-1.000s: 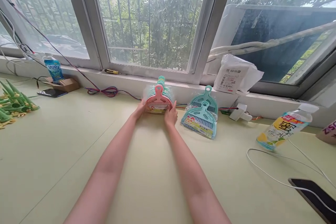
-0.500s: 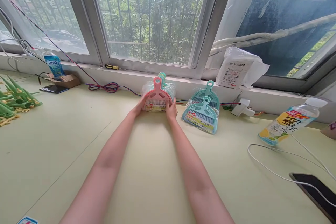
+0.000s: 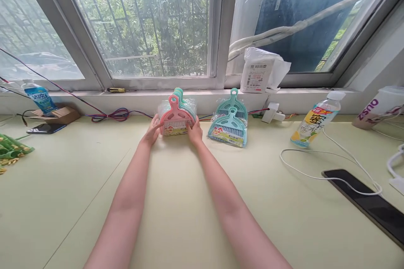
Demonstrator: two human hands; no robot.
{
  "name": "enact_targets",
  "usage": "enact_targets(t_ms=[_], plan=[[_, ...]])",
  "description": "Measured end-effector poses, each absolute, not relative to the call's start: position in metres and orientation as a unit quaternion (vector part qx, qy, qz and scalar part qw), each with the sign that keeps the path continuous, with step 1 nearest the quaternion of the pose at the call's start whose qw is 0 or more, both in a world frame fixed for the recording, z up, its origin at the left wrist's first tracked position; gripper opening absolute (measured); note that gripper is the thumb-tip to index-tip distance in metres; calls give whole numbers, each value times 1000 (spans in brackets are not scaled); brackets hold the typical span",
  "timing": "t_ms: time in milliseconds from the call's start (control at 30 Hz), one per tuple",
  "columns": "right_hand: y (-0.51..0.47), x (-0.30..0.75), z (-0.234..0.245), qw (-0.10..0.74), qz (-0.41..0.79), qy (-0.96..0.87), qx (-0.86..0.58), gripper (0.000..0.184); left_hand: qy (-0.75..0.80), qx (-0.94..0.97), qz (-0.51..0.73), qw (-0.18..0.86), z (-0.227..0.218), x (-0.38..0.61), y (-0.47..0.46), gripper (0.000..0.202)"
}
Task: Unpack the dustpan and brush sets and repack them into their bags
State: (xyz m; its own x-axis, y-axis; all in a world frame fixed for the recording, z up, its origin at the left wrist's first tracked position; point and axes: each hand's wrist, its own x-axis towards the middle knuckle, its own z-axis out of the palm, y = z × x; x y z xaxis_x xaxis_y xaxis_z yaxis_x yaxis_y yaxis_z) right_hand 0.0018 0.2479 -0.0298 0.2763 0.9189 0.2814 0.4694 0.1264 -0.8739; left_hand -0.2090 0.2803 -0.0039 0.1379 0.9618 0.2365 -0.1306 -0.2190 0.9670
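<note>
A stack of bagged dustpan-and-brush sets stands upright against the wall under the window, with a pink dustpan (image 3: 176,114) in front and green ones (image 3: 179,93) behind it. My left hand (image 3: 152,133) is at the stack's left edge, fingers stretched and a little apart; whether they touch the plastic is hard to tell. Around the right edge my right hand (image 3: 195,132) is closed, its thumb on the front and its fingers partly hidden behind. To the right, two teal dustpan sets (image 3: 227,128) lean one before the other, apart from my hands.
A tilted drink bottle (image 3: 315,119), a phone (image 3: 362,197) with a white cable and a cup (image 3: 378,107) are at the right. A white package (image 3: 257,73) rests on the sill. Coiled wires (image 3: 118,114), a cardboard box (image 3: 63,115) and green pointed objects (image 3: 12,147) are leftward.
The view has turned to the right, so the things appear further left. My left hand's fingers have loosened from the stack's left edge. My right hand stays on the stack's right edge.
</note>
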Motion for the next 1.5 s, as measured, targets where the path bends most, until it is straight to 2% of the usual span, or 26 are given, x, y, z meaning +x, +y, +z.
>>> enact_targets(t_ms=[200, 433, 500, 600, 667, 733, 800, 833, 867, 933, 1000, 1100, 1167, 1333, 1433, 1500], plan=[[234, 6, -27, 501, 234, -569, -609, 87, 434, 519, 569, 468, -12, -218, 275, 102], [186, 6, -29, 448, 185, -649, -586, 85, 483, 455, 607, 438, -12, -209, 233, 81], [164, 8, -25, 431, 144, -680, -575, 74, 492, 448, 610, 431, -13, -208, 220, 71], [133, 31, -15, 429, 22, -730, -532, 52, 501, 447, 609, 422, -16, -206, 201, 64], [118, 64, -9, 433, -47, -734, -521, 51, 511, 443, 606, 418, -18, -205, 190, 62], [110, 106, -8, 472, -70, -633, -610, 50, 520, 438, 605, 415, -19, -204, 179, 61], [108, 147, -12, 475, -28, -520, -710, 46, 525, 430, 607, 413, -19, -201, 169, 59], [108, 165, -15, 451, 17, -495, -742, 44, 527, 423, 611, 412, -20, -200, 164, 57], [108, 179, -18, 414, 62, -503, -756, 42, 529, 417, 616, 409, -20, -198, 159, 55], [108, 197, -24, 360, 79, -554, -746, 45, 542, 419, 614, 392, -22, -194, 148, 51], [103, 204, -27, 350, 78, -578, -733, 44, 563, 459, 585, 362, -25, -187, 136, 46], [88, 207, -27, 397, 124, -561, -715, 37, 560, 545, 518, 348, -28, -167, 115, 37], [73, 211, -27, 440, 172, -538, -698, 39, 521, 567, 504, 390, -27, -144, 101, 35], [26, 226, -28, 536, 318, -514, -589, 48, 427, 592, 417, 541, -4, -73, 75, 68], [8, 231, -27, 544, 383, -531, -525, 48, 360, 635, 349, 588, 8, -40, 69, 62], [4, 229, -24, 525, 364, -569, -518, 44, 360, 616, 356, 603, 8, -28, 67, 56]])
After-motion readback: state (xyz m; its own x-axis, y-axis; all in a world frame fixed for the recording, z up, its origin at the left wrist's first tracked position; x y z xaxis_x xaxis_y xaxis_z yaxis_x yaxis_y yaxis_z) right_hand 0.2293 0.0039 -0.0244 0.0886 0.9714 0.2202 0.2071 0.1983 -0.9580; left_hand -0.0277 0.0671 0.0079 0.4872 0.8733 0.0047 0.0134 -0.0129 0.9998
